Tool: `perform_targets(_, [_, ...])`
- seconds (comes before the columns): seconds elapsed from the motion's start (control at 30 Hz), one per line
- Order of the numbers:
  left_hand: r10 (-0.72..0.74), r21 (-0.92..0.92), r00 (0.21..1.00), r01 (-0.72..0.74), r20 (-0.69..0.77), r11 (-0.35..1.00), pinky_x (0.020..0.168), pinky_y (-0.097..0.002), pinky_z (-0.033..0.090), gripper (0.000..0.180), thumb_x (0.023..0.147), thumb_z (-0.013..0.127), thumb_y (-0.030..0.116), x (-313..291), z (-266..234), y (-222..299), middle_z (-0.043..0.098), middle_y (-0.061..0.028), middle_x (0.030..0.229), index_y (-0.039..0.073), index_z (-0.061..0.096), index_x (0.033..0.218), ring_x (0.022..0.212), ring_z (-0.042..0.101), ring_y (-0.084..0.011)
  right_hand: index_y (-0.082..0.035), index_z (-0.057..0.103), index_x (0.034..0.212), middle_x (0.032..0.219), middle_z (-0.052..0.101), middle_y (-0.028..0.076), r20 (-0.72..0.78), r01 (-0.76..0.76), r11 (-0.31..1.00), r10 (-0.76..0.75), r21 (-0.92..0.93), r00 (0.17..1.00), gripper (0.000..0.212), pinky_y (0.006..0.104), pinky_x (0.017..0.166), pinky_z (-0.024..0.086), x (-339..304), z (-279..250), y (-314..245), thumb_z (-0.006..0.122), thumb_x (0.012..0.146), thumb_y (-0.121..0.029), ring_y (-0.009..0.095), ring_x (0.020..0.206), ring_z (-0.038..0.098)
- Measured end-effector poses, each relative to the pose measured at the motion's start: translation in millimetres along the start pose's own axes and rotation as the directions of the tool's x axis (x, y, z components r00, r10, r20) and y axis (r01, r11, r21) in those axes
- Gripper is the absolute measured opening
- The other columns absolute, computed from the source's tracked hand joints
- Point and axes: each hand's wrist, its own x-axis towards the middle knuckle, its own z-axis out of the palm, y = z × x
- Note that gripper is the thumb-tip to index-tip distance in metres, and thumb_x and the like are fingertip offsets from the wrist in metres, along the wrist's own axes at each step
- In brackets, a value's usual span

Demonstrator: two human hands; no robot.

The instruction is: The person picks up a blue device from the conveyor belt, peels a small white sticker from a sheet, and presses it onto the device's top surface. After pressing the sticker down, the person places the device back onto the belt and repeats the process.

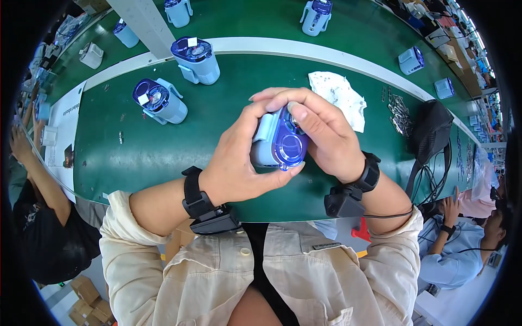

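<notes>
Both my hands hold one small light-blue appliance with a clear violet-blue lid (280, 142) above the green table's (163, 152) near edge. My left hand (239, 157) wraps its body from the left and below, thumb under the lid. My right hand (321, 133) covers its top and right side, fingers curled over the lid. Each wrist wears a black band with a small black device. Two more appliances of the same kind stand on the table to the left, one (160, 101) nearer, one (197, 60) further back.
A crumpled white cloth (340, 98) lies right of my hands, with a heap of small metal parts (401, 115) and a black bag (432, 130) beyond. More blue appliances stand along the far side. One person sits at the left (38, 206), another at the right (462, 239).
</notes>
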Motion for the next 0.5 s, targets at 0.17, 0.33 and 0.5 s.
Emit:
perform_targets(0.17, [0.019,0.042,1.000,-0.020,0.021,0.999,0.083,-0.0366,0.051,0.081,0.058,0.090,0.027,2,-4,2,0.058,-0.0155,0.113,0.003,0.046,0.122,0.100,0.061,-0.0278,0.001,0.054,0.115,0.129,0.053,0.019,0.054,0.020,0.998,-0.017,-0.056,0.998,0.028,0.0346,0.102,0.040,2,-3,-9,0.038,0.103,-0.018,0.024,0.117,0.053])
perform_targets(0.33, [0.100,0.237,0.995,-0.099,0.005,0.966,0.085,-0.0368,0.050,0.082,0.055,0.092,0.029,3,-2,6,0.058,-0.0149,0.114,0.004,0.049,0.121,0.103,0.060,-0.0301,0.001,0.056,0.115,0.131,0.053,0.020,0.033,0.102,0.965,-0.097,-0.241,0.995,0.027,0.0357,0.103,0.039,-3,5,-3,0.039,0.102,-0.016,0.025,0.121,0.051])
perform_targets(0.5, [0.180,0.227,0.984,-0.173,-0.011,0.958,0.086,-0.0380,0.050,0.083,0.054,0.092,0.029,6,-5,4,0.057,-0.0157,0.116,0.005,0.050,0.121,0.105,0.059,-0.0326,0.002,0.056,0.121,0.132,0.052,0.021,0.077,-0.079,0.980,0.066,0.180,0.995,0.029,0.0374,0.104,0.038,1,5,-16,0.043,0.100,-0.014,0.027,0.124,0.049])
